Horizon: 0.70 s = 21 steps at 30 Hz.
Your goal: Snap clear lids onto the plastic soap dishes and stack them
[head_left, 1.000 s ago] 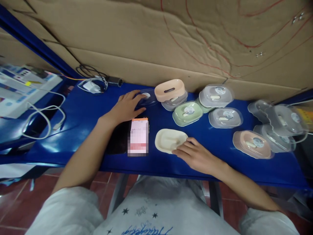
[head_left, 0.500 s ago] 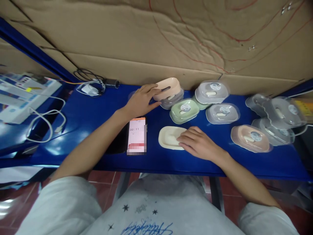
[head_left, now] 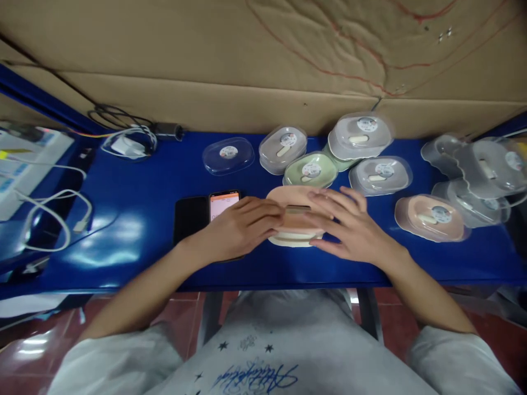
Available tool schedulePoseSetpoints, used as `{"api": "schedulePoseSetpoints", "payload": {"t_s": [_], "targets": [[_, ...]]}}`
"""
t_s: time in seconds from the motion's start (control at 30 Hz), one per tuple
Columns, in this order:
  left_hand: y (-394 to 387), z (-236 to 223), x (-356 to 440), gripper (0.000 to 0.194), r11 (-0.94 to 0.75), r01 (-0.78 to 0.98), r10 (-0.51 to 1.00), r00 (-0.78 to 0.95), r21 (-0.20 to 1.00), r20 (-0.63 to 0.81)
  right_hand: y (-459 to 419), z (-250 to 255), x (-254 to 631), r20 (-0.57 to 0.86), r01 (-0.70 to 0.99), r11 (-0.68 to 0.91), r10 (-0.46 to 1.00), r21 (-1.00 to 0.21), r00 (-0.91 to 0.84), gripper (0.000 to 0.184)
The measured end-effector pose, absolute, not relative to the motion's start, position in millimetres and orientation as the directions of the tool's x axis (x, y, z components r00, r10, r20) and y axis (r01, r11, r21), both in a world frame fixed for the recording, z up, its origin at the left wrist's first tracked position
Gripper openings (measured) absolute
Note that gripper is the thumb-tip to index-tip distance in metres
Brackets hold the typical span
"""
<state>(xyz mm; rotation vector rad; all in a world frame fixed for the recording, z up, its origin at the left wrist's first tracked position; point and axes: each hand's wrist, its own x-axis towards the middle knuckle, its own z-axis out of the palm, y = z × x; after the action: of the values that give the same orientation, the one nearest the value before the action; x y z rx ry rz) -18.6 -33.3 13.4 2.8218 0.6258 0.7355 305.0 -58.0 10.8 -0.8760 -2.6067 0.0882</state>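
Observation:
A peach oval soap-dish-like tray (head_left: pixel 294 193) with a dark slot in its middle is held just over a cream oval dish (head_left: pixel 290 241), whose front rim shows beneath it. I cannot tell whether the two touch. My left hand (head_left: pixel 242 227) has its fingers bent around the left end of the peach tray. At the other end, my right hand (head_left: pixel 349 225) lies with its fingers spread over the tray, thumb low by the cream rim. A phone (head_left: pixel 222 203) is partly hidden behind my left hand.
Behind stand a clear lid (head_left: pixel 229 156), a lidded grey dish (head_left: pixel 283 149), a green dish (head_left: pixel 310 170) and several more grey ones. A lidded peach dish (head_left: pixel 430 218) and stacked clear covers (head_left: pixel 494 167) are at right. A charger with cables (head_left: pixel 129 145) lies back left.
My left hand has brought the peach tray from the back, off the lidded grey dish, to the cream dish. My right hand has lifted from the cream dish and spread its fingers over the tray.

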Motion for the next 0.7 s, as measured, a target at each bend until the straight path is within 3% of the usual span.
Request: {"api": "schedulePoseSetpoints", "payload": {"t_s": [0.23,0.37,0.47,0.57,0.7], "targets": [[-43,1,-16,0.018,-0.923,0.33,0.379,0.866,0.197,0.327,-57,1,293,0.207,0.472,0.845,0.523,-0.251,-0.827,0.041],[-45,-4,-15,0.026,-0.93,0.326,0.363,0.884,0.168,0.296,-58,-1,293,0.183,0.459,0.845,0.515,-0.276,-0.838,0.046],[-44,-5,-15,0.027,-0.935,0.336,0.354,0.895,0.111,0.271,-58,-3,292,0.149,0.465,0.843,0.514,-0.269,-0.845,0.053],[-41,-8,-14,0.022,-0.933,0.356,0.356,0.896,0.05,0.263,-57,-6,289,0.161,0.494,0.839,0.533,-0.229,-0.831,0.046],[-38,-9,-14,0.02,-0.914,0.398,0.405,0.885,0.076,0.232,-55,-9,286,0.182,0.502,0.838,0.539,-0.214,-0.823,0.042]]}}
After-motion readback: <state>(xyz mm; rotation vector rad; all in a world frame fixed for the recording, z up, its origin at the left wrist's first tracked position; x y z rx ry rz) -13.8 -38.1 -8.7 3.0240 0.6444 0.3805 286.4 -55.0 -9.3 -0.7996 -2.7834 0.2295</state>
